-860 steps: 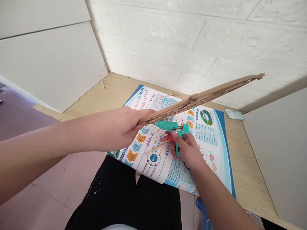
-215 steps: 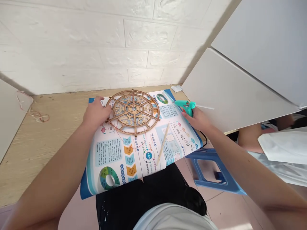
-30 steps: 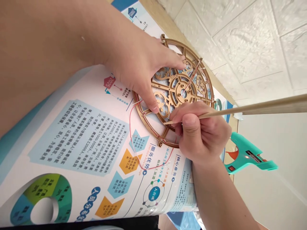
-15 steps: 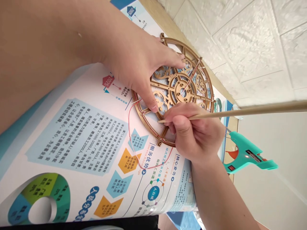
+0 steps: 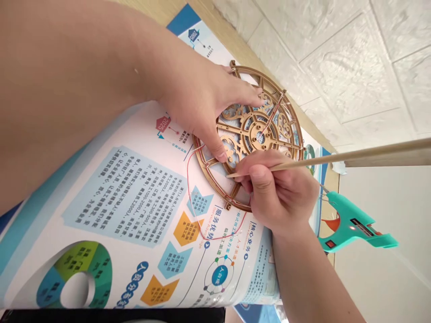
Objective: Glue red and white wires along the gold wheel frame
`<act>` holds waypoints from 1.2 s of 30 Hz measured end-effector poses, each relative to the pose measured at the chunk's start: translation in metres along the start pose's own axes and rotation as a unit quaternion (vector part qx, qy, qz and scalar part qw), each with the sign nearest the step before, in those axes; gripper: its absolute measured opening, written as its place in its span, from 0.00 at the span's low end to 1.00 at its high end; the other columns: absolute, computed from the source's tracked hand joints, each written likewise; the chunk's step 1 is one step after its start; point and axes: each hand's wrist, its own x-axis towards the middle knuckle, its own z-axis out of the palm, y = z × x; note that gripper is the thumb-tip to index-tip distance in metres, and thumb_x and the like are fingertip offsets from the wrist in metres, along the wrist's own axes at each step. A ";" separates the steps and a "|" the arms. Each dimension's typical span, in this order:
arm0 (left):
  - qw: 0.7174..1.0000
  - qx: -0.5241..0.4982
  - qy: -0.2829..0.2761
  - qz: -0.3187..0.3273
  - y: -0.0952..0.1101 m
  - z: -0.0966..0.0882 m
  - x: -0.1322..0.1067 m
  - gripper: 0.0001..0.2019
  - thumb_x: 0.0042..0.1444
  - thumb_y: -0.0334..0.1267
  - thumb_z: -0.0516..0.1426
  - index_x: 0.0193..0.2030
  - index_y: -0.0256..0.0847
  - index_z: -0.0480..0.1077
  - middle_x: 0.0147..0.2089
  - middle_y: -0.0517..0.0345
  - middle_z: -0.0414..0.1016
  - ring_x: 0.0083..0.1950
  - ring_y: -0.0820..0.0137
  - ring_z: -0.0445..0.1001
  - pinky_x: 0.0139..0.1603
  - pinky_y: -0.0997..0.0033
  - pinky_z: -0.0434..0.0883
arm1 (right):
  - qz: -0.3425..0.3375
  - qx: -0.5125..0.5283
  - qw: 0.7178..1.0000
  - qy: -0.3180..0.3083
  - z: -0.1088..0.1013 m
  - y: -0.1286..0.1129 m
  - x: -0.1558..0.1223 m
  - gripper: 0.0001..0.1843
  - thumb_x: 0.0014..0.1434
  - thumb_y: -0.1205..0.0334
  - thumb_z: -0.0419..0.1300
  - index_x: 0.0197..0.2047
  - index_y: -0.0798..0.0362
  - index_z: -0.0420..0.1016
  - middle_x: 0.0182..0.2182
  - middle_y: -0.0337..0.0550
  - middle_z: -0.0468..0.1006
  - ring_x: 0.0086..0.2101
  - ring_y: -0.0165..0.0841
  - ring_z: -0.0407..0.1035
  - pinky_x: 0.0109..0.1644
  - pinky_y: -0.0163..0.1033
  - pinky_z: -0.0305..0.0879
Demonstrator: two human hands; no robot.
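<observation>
The left hand (image 5: 205,98) is spread, palm down, over one side of the round openwork frame (image 5: 253,134), covering that rim. The right hand (image 5: 283,193) pinches a wooden stick (image 5: 330,158), its tip at the frame's near part; this hand blocks the view of some rim there. A red wire (image 5: 222,237) loops out from the frame's near edge across the printed sheet (image 5: 124,193) beneath. Right of the frame, beyond the right hand, is a teal glue gun (image 5: 352,217). Behind the frame run a strip of counter (image 5: 218,27) and a white wall (image 5: 353,72).
</observation>
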 end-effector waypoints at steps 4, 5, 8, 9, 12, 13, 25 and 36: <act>0.998 0.038 -0.033 0.037 0.001 -0.003 -0.007 0.55 0.50 0.57 0.71 0.80 0.57 0.48 0.85 0.66 0.39 0.84 0.50 0.37 0.82 0.46 0.40 | 0.042 0.104 0.991 0.068 -0.001 -0.002 0.005 0.15 0.74 0.60 0.58 0.36 0.53 0.81 0.28 0.40 0.80 0.21 0.26 0.69 0.20 0.33 0.65; 0.998 0.022 -0.026 0.052 0.004 -0.005 -0.010 0.48 0.55 0.52 0.69 0.79 0.58 0.52 0.85 0.67 0.40 0.84 0.53 0.38 0.82 0.47 0.38 | 0.059 0.150 0.983 0.085 -0.002 -0.002 0.007 0.14 0.74 0.60 0.58 0.37 0.53 0.81 0.29 0.40 0.81 0.20 0.26 0.69 0.19 0.33 0.64; 0.993 -0.008 0.035 0.110 0.018 -0.010 -0.020 0.26 0.63 0.38 0.58 0.68 0.53 0.70 0.80 0.63 0.58 0.82 0.57 0.50 0.82 0.46 0.38 | 0.094 0.251 0.959 0.097 -0.006 -0.002 0.012 0.11 0.74 0.60 0.58 0.43 0.53 0.81 0.32 0.43 0.84 0.20 0.27 0.71 0.19 0.33 0.64; 0.988 -0.002 0.064 0.139 0.024 -0.011 -0.023 0.21 0.61 0.35 0.56 0.60 0.51 0.76 0.74 0.62 0.68 0.79 0.56 0.56 0.80 0.45 0.42 | 0.098 0.268 0.954 0.096 -0.007 -0.002 0.013 0.11 0.74 0.60 0.58 0.44 0.52 0.81 0.33 0.43 0.84 0.21 0.28 0.72 0.19 0.33 0.66; 0.972 0.014 0.109 0.207 0.041 -0.011 -0.029 0.11 0.54 0.33 0.54 0.40 0.49 0.76 0.48 0.58 0.83 0.60 0.56 0.74 0.69 0.47 0.59 | 0.097 0.277 0.951 0.097 -0.013 -0.002 0.015 0.11 0.75 0.60 0.57 0.45 0.50 0.81 0.34 0.42 0.84 0.23 0.28 0.74 0.22 0.33 0.69; 0.972 0.017 0.111 0.207 0.046 -0.011 -0.031 0.08 0.54 0.34 0.54 0.36 0.47 0.74 0.40 0.57 0.82 0.52 0.57 0.76 0.63 0.48 0.62 | 0.092 0.269 0.953 0.099 -0.015 -0.003 0.015 0.11 0.75 0.60 0.56 0.45 0.50 0.81 0.34 0.42 0.83 0.24 0.28 0.74 0.23 0.33 0.69; 0.967 0.009 0.131 0.219 0.054 -0.010 -0.030 0.12 0.62 0.31 0.50 0.27 0.40 0.66 0.26 0.60 0.67 0.32 0.68 0.67 0.39 0.59 0.60 | 0.000 0.100 0.984 0.146 -0.021 -0.011 0.011 0.13 0.73 0.64 0.57 0.50 0.44 0.84 0.38 0.41 0.84 0.32 0.31 0.77 0.35 0.40 0.77; 0.959 0.002 0.163 0.232 0.054 -0.005 -0.027 0.10 0.58 0.25 0.52 0.28 0.41 0.65 0.25 0.64 0.67 0.29 0.72 0.65 0.38 0.63 0.64 | -0.057 -0.006 0.988 0.141 -0.025 -0.011 0.010 0.12 0.71 0.68 0.59 0.49 0.46 0.83 0.41 0.42 0.87 0.42 0.34 0.83 0.47 0.39 0.81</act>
